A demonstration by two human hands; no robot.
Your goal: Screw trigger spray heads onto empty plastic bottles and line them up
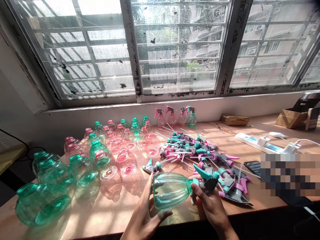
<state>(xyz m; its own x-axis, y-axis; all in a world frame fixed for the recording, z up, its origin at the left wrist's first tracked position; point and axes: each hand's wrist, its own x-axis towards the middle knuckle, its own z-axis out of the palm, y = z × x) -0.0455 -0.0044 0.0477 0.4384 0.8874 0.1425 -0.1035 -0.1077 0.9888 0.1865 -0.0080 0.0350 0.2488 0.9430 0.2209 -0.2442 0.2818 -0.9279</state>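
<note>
A green transparent spray bottle (171,191) lies sideways between my hands above the table's front edge. My left hand (152,210) is wrapped round its base end, thumb beneath. At the neck, my right hand (208,200) grips the teal collar of the spray head (206,180), which has a teal trigger and a grey body. The head sits on the bottle's mouth; how tightly cannot be seen. Just beyond my left fingertips lies a loose grey and teal spray head (152,165). To the right of the bottle is a pile of pink, teal and grey spray heads (190,146) with white tubes.
Several open green and pink bottles (126,163) stand on the left of the table. Bottles with spray heads (172,118) stand by the window wall. On the right are a white power strip (260,143), a phone (253,166), a brown packet (235,120) and a cardboard box (291,118).
</note>
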